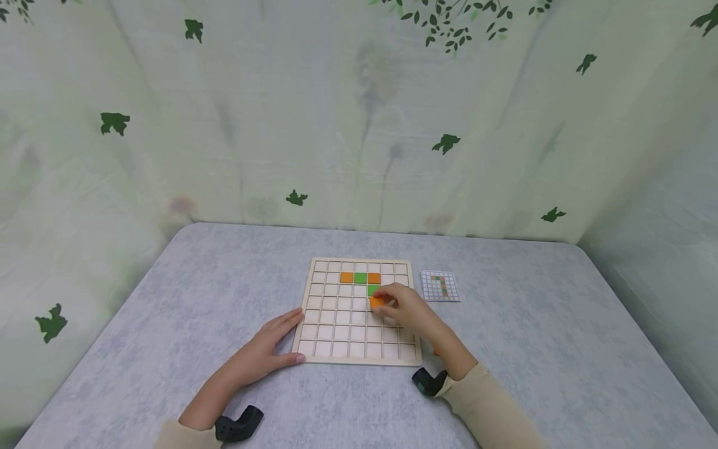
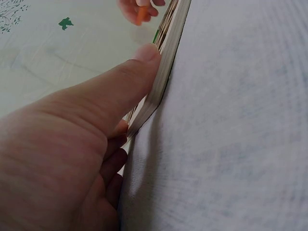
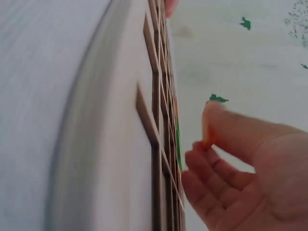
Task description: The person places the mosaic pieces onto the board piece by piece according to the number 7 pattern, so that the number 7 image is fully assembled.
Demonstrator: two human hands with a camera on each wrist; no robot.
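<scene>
Squares toward the right of the gridded board (image 1: pixel 359 361) are hidden by the right hand (image 1: pixel 414 312), and an orange scrap (image 1: pixel 436 352) by its wrist is mostly covered, too little showing to identify. The right grip is pinched together on an orange tile (image 1: pixel 376 304) above the board, its face partly covered. The left hand (image 1: pixel 268 347) has its grip apart, thumb and fingers touching the board's near left corner and left edge.

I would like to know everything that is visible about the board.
The board is pale and looks wooden, with a rim and thin strips dividing it into square cells. It lies flat on the table. Two orange tiles and two green tiles sit in its far half. The left hand touches its left and near edges; the right hand holds another orange tile over it.
</scene>
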